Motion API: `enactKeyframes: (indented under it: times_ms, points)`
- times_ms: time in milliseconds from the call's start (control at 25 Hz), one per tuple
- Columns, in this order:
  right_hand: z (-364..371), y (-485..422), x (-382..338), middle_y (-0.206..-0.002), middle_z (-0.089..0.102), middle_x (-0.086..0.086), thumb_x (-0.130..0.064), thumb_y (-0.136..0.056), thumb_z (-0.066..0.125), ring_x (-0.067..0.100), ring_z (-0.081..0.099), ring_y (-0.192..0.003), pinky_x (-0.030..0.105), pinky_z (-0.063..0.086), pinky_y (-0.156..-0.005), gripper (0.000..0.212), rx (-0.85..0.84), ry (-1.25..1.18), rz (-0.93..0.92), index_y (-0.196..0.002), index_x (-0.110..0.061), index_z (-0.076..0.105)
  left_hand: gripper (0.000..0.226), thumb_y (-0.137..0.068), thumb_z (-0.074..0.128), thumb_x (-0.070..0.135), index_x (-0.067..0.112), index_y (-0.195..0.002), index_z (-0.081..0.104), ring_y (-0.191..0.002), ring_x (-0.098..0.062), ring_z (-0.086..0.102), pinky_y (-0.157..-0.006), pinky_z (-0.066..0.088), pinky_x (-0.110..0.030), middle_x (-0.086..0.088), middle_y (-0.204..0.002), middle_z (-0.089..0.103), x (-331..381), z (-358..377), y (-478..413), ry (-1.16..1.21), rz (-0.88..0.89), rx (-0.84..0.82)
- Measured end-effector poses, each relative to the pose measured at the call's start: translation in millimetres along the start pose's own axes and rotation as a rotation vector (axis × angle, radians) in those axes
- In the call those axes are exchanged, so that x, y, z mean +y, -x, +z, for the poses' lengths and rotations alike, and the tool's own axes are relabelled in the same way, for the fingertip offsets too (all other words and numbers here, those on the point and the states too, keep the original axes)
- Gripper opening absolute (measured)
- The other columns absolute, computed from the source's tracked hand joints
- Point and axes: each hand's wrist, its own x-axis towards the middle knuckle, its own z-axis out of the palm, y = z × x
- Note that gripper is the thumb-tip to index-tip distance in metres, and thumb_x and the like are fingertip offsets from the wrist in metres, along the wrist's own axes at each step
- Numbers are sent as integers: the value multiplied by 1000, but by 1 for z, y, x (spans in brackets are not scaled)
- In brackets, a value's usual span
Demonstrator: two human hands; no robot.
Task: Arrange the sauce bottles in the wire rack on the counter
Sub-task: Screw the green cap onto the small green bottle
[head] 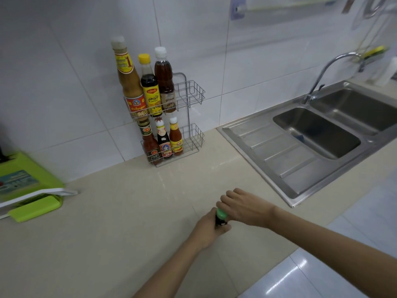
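A two-tier wire rack point(194, 94) stands against the tiled wall. Its upper tier holds three tall bottles: a tan sauce point(130, 82), a dark yellow-capped sauce point(151, 89) and a brown white-capped sauce point(165, 82). Three small bottles point(164, 140) fill the left of the lower tier. The right end of each tier is bare. Near the counter's front edge, my left hand point(209, 230) grips the body of a dark bottle with a green cap point(221, 213). My right hand point(245, 206) is closed over that cap. Most of the bottle is hidden.
A steel double sink point(318, 134) with a drainboard and a curved tap point(328, 69) lies to the right. A green cutting-board holder point(28, 190) sits at the left edge. The beige counter point(129, 211) stretches between my hands and the rack.
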Motion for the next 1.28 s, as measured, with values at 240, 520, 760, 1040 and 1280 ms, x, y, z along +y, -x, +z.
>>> enactKeyframes:
  times_ms: [240,520,760,1040,1280]
  points:
    - [-3,-21,20,-81,61,5,-52,-94,32,24,51,-69,36,39,-63,44,-79,60,-150,-96,-13,52,35,-83,65,33,14,-110,52,-99,-28,66,-88,54,-37,-9,-106,69,1,-7,-5,-6,8,-71]
    - [15,-20,27,-85,63,12,-56,-95,23,29,50,-76,41,37,-71,53,-96,-103,6,-97,-9,47,36,-84,62,42,16,-105,49,-95,-27,65,-81,50,-37,-6,-104,69,3,-9,-17,-185,4,-51]
    - [25,-11,17,-81,65,11,-58,-95,20,30,51,-72,42,43,-76,51,-149,-280,194,-100,-13,42,36,-84,61,45,17,-104,50,-95,-23,65,-77,49,-35,1,-106,70,-2,-1,-19,-167,8,-24]
    - [6,-38,21,-69,69,12,-57,-92,32,27,53,-62,37,48,-69,56,-200,-666,608,-82,-8,57,42,-73,76,25,19,-106,51,-87,-9,58,-75,48,-25,2,-101,60,-21,-33,-22,209,-79,-162]
    - [-13,-61,39,-91,69,10,-56,-91,47,22,61,-73,38,51,-69,46,-48,-1079,753,-102,-12,53,50,-75,79,20,10,-116,52,-93,-18,66,-80,57,-28,-18,-109,68,-21,-50,-22,641,-88,-74]
